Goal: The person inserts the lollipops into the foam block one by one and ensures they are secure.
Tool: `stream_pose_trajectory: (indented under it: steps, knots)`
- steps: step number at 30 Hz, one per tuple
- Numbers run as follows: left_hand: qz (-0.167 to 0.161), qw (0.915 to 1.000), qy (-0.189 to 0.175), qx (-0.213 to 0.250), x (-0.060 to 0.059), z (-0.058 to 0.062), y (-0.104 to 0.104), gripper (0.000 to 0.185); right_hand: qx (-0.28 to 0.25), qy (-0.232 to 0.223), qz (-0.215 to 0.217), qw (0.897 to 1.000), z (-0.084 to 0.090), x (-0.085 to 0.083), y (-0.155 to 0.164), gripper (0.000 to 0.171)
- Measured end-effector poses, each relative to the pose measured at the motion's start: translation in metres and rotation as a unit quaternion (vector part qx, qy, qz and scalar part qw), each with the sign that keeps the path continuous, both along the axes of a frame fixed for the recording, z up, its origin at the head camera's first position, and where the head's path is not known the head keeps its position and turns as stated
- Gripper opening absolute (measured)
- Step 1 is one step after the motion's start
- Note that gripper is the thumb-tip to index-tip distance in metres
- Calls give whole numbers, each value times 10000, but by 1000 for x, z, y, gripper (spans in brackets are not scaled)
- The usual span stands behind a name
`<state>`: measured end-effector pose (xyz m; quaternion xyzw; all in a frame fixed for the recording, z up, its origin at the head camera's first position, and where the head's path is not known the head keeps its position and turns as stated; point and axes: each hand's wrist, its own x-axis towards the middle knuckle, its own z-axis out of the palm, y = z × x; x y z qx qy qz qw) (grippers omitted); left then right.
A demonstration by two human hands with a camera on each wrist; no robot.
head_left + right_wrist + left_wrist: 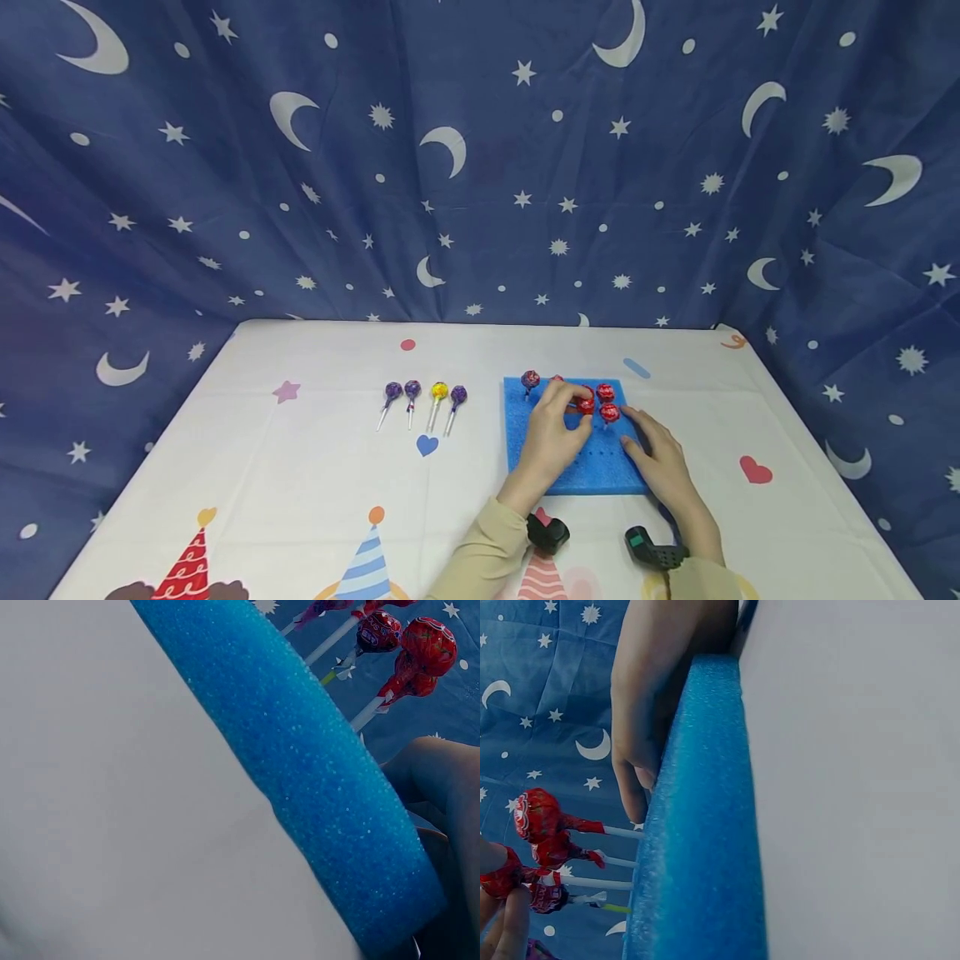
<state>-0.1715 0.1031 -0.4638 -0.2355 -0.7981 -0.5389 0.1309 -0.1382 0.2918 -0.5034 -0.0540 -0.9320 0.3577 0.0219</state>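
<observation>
Blue foam block [573, 467], lower centre: my right hand [660, 462] lies flat on it; my left hand [551, 429] pinches a red lollipop [586, 406] upright among neighbours [609, 412]. Tilting risks knocking those.

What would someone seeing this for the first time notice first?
Probably the blue foam block on the table's right half, with red lollipops standing in its far rows. The left hand pinches one of them, and the right hand rests flat on the foam's right edge. Next, four loose lollipops, three purple and one yellow, lie in a row left of the foam.
</observation>
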Motion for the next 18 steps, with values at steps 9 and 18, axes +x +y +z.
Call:
stream_pose_trajectory:
  steps: [9, 18]
  knots:
    - [62, 9999, -100, -16, -2, -4, -2, 26, 21, 94, 53, 9999, 0, -2, -2, 53]
    - [-27, 10000, 48, 71, -3, -4, -2, 25, 98, 101, 17, 9999, -1, -1, 0, 53]
